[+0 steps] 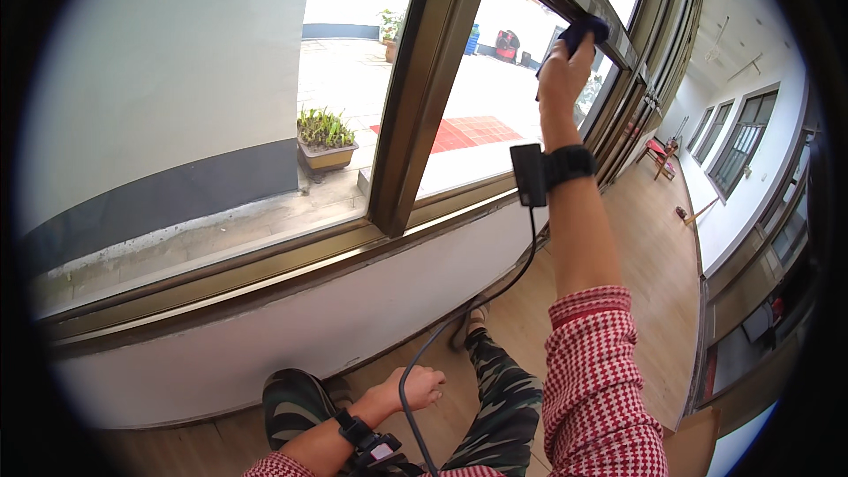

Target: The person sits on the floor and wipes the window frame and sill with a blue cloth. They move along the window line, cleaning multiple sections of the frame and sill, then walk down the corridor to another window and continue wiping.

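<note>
My right hand (564,83) is raised at arm's length, gripping a dark blue cloth (582,32). The cloth lies against the upper part of a bronze-coloured metal window frame (599,3), and part of it is hidden behind my fingers. Low in front of my body, between my knees, my left hand (423,387) hangs with its fingers curled and nothing visible in it. Each wrist wears a black strap with a small device; the right device (529,175) has a black cable (424,351) running down past my left hand.
A window sill (318,248) runs along the low white wall (318,338). Outside stand a planter (328,146) and a red machine (507,46). Farther along the wooden floor (639,232) are a chair (659,156) and a long-handled broom or mop (695,213).
</note>
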Action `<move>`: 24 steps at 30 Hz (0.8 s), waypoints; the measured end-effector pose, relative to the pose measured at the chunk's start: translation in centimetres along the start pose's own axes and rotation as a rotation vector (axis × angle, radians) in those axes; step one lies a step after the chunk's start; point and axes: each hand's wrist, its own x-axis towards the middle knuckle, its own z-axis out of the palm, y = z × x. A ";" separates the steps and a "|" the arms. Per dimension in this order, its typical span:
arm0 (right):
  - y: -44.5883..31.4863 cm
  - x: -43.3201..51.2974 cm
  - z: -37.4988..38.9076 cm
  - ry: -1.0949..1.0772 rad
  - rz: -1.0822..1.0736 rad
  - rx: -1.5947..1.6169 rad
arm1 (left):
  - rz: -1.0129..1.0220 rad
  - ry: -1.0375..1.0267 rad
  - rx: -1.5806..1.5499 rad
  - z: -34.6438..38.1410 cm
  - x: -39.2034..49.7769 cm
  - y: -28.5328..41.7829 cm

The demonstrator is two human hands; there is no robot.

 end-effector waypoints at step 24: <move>13.2 -3.5 -2.9 -0.036 0.551 0.023 | -0.067 -0.137 -0.020 0.0 0.9 -0.1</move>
